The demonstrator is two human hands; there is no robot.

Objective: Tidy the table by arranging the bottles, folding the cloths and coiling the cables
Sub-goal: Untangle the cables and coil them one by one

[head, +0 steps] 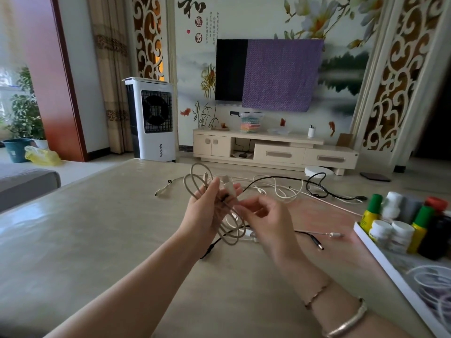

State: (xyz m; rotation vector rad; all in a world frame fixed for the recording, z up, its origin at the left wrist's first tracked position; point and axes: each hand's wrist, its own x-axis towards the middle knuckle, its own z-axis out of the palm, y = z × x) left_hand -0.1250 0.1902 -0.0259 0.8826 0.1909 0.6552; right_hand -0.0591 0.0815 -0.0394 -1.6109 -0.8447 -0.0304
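Observation:
My left hand grips a grey cable gathered into loops that stick out above and hang below the fist, above the middle of the beige table. My right hand is just to its right, fingers curled, pinching the cable's end near a white plug. Loose white cables and a black cable lie tangled on the table behind the hands. Several bottles with green, white and red caps stand grouped in a white tray at the right.
Another black cable with a plug lies under my right wrist. Coiled white cables rest in the tray's near end. A grey sofa borders the table's left side. A fan cooler and TV cabinet stand beyond the table.

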